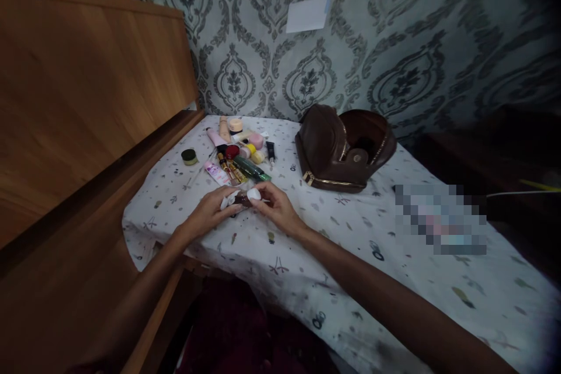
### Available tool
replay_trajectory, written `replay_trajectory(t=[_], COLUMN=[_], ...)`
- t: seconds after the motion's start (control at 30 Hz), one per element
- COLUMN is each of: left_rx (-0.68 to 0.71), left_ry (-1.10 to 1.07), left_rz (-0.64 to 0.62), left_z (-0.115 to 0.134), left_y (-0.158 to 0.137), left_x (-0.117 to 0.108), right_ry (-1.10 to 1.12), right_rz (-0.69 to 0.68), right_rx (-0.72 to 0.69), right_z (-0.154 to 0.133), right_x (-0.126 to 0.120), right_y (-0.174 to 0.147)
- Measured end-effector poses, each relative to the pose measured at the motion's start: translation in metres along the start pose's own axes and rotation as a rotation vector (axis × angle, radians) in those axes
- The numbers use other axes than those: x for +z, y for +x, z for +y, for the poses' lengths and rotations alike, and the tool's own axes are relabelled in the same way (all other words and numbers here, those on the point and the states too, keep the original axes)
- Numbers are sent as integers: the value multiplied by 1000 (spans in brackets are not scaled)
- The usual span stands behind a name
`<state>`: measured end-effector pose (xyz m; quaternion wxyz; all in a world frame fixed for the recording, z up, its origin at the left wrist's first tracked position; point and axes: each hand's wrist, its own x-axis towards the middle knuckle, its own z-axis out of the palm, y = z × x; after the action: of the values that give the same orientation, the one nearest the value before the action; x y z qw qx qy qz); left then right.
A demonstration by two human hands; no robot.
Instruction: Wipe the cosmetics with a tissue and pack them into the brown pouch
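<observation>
Near the front edge of the table, both hands meet on a small dark brown bottle [242, 201] lying on its side. Its round white cap [253, 193] points to the right. My left hand [211, 208] is closed around the left end, where something white and crumpled, perhaps a tissue or wipe, shows between the fingers. My right hand [279, 208] pinches the capped end with thumb and fingers. Just beyond lie a green bottle [248, 167], a pink and white tube [217, 173] and a red round container [232, 152].
More cosmetics crowd behind, including a pink tube [215, 137] and a black tube [270, 152]. A green-lidded jar [189, 156] stands apart at left. An unzipped brown bag [333, 152] sits right of them. A wooden panel [96, 82] borders the table's left side.
</observation>
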<state>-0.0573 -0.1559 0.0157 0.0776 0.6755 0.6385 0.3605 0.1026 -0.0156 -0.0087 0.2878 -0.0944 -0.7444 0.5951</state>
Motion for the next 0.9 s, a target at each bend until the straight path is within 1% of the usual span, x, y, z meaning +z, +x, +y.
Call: replay_trajectory(t=[0.17,0.23,0.3,0.4,0.53,0.67,0.8,0.9], left_rx=[24,17,0,-67,-150,-160,-148,-154], left_ry=[515,635,691,699,611,540,528,552], left_rz=[84,82,69,62,60,94,119,135], left_z=[15,19,19,11,-3,-10,-11,-11], left_y=[1,1,1,-1,-8,-12,-11,-9], left_x=[18,24,27,25,19,19,20,21], right_ry=[38,40,37,18,-22,-27,5,37], right_rz=[27,26,22,44,72,74,34,4], right_rx=[47,37,25,34,71,95,121,97], right_z=[5,7,7,7,5,4,8,10], right_x=[-2,-3,-4,-5,-7,-8,-9,-11], right_y=[1,1,2,3,3,4,5,6])
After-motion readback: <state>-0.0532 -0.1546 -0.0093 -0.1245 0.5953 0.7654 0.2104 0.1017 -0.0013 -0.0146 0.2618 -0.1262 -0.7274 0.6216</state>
